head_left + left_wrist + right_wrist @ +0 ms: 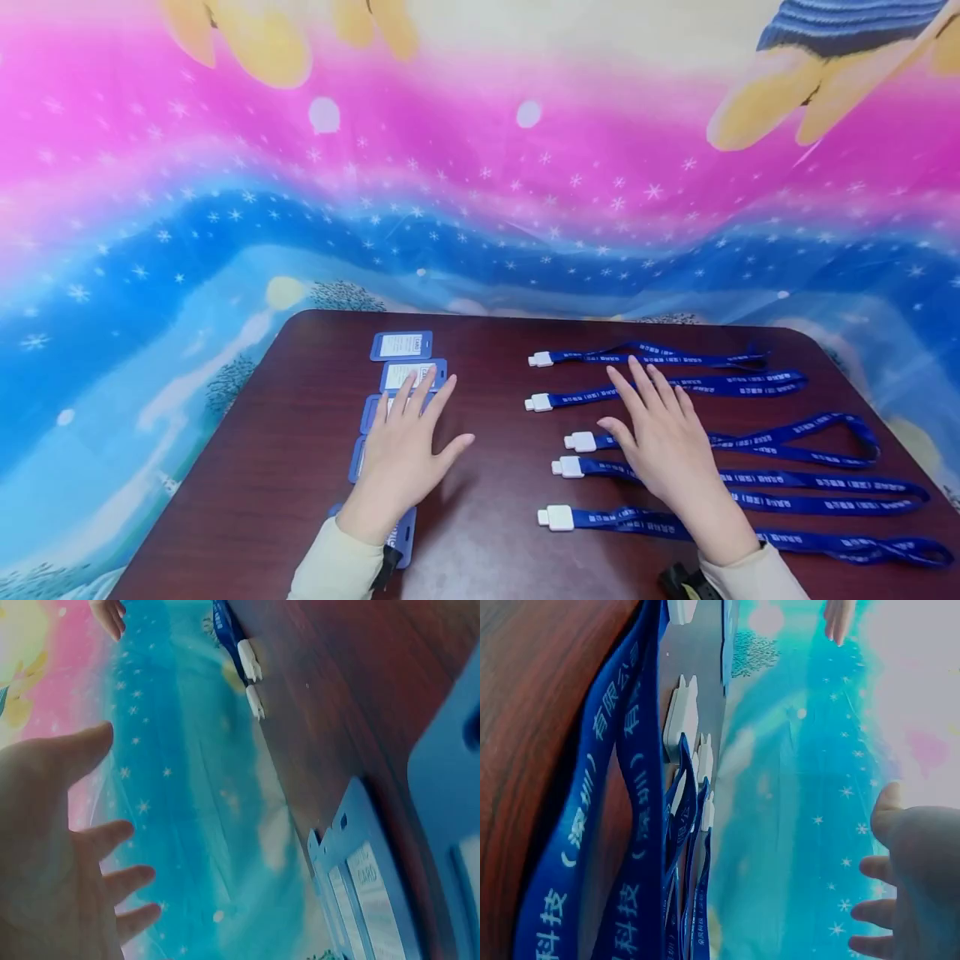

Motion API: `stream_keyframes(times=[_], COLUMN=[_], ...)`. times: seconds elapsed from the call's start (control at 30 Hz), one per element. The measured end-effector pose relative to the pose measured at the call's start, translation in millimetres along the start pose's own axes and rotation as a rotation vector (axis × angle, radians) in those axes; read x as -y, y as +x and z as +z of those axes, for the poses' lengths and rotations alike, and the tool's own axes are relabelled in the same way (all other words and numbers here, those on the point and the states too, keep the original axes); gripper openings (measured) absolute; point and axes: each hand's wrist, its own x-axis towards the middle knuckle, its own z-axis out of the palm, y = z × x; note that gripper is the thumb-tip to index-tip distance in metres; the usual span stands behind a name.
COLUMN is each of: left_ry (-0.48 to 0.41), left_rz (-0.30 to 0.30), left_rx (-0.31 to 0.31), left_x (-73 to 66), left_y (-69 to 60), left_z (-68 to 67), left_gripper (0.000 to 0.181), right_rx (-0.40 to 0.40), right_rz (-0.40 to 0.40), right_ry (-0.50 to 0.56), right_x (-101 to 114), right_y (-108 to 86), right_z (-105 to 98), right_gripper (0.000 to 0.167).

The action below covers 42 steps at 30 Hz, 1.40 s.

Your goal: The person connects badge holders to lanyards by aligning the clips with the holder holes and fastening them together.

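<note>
Left Hand (408, 450) Above Cards (401, 345), Right Hand (667, 442) Above Lanyards (757, 385)

A person in pale sleeves (337, 558) holds both bare hands palm-down in the air over a dark red-brown table (262, 467), fingers straight and spread wide, thumbs pointing inward, neither hand gripping anything. The left hand hovers over the table's left half, masking parts of the blue-framed cards beneath it. Five of these run in an uneven column from the table's far edge toward its near side, the nearest lying partly hidden below the wrist; the word "CARD" can be read on one white insert (401, 377). The right hand hangs over the table's right half, crossing the middle of the lanyards.

Those, also five, are blue bands printed with white Chinese characters, laid side by side from the table's far edge to its near side. Their white clips (556, 517) point toward the table's middle, and their looped ends reach toward its right edge; the third from the far edge opens into a broad loop. A dark strap (386, 569) circles the left wrist. Behind the table hangs a pink-and-blue backdrop (450, 167) patterned with snowflakes.
</note>
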Motion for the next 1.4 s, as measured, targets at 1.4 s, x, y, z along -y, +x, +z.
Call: stream_keyframes(times=[1.4], left_ry=[0.117], left_rz=[0.102], left_rx=[0.034], left_x=[36.8], left_y=[-83.8], left_z=[-30.2], left_gripper=[0.046], right_rx=[0.127], right_rz=[-0.318], right_ry=[0.077], right_x=[38], right_y=[-57.5], right_z=[4], right_gripper=[0.051])
